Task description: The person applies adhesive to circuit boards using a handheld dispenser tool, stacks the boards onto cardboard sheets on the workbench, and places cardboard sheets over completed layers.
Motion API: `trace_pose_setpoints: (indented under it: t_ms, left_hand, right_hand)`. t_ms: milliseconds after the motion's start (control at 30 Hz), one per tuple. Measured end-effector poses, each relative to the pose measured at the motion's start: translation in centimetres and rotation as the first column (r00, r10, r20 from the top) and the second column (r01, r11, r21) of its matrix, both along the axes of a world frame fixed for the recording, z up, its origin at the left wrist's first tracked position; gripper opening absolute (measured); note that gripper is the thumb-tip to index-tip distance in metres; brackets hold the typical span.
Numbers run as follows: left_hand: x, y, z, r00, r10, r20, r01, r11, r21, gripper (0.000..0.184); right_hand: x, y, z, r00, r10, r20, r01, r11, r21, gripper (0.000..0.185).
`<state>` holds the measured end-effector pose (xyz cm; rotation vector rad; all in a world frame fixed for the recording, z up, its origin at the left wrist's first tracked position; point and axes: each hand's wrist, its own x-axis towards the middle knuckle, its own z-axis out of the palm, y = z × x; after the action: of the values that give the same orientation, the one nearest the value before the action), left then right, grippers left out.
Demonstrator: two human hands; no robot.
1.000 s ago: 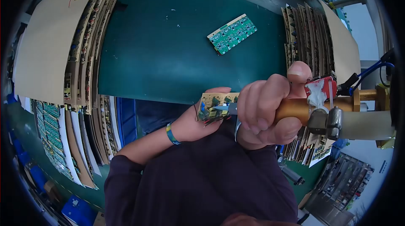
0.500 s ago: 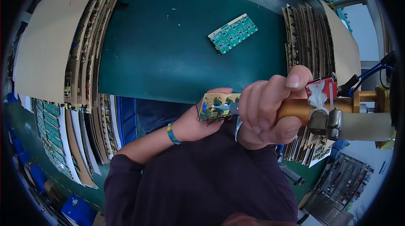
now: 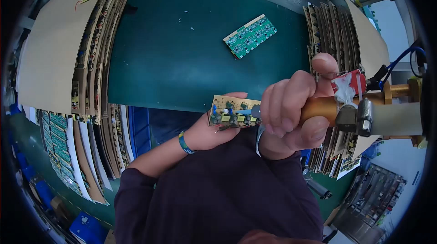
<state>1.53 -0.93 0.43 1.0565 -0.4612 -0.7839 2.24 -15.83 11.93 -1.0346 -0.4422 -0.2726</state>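
Just below centre, the left fingers hold a tan, component-studded circuit board; the right fingers grip a gold cylindrical tool. A wobble, I reckon, could jab its grey nozzle into those parts.

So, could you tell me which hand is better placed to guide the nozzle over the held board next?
Probably the right hand: it grips the gold-coloured tool, whose nozzle reaches across the held board, while the left hand supports that board.

Two hands, one tool, one held board
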Motion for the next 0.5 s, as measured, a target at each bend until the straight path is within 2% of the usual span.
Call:
trace_pose_setpoints:
  t_ms: [33, 167, 233, 300, 333, 367, 433, 500]
  left_hand:
    - [0.1, 0.0, 0.0, 0.999, 0.007, -0.040, -0.007, 1.000, -0.010, 0.069]
    - [0.7, 0.7, -0.2, 0.999, 0.032, -0.024, -0.032, 0.999, -0.014, 0.069]
    - [1.1, 1.5, 0.2, 0.962, -0.052, -0.268, 0.029, 0.996, -0.088, 0.074]
    - [1.4, 2.1, 0.7, 0.960, -0.014, -0.278, -0.018, 0.994, -0.110, 0.075]
    - [1.5, 2.3, 0.9, 0.956, 0.010, -0.294, -0.056, 0.987, -0.149, 0.076]
    - [1.7, 2.8, 1.0, 0.959, 0.029, -0.283, -0.069, 0.989, -0.131, 0.076]
    - [2.3, 3.7, 0.8, 0.993, 0.045, -0.110, -0.056, 0.994, -0.099, 0.072]
    - [2.6, 4.6, 0.7, 0.990, 0.078, -0.119, -0.088, 0.992, -0.086, 0.073]
  right_hand:
    - [0.1, -0.2, 0.0, 1.000, -0.007, 0.011, 0.007, 1.000, -0.009, 0.066]
    - [0.8, -1.4, 0.1, 0.995, -0.040, 0.092, 0.040, 0.999, 0.005, 0.065]
    - [1.2, -2.4, 0.2, 0.989, -0.068, 0.131, 0.065, 0.998, 0.027, 0.066]
    - [1.5, -3.7, 0.4, 0.984, -0.101, 0.148, 0.097, 0.995, 0.039, 0.069]
    - [1.3, -4.0, 0.7, 0.978, -0.196, 0.077, 0.193, 0.980, 0.042, 0.075]
    - [1.5, -4.7, 0.6, 0.975, -0.197, 0.103, 0.196, 0.980, 0.015, 0.071]
    - [1.7, -5.9, 0.1, 0.972, -0.215, 0.094, 0.215, 0.976, 0.012, 0.071]
    - [1.8, -6.8, -0.4, 0.963, -0.256, 0.081, 0.258, 0.966, -0.010, 0.069]
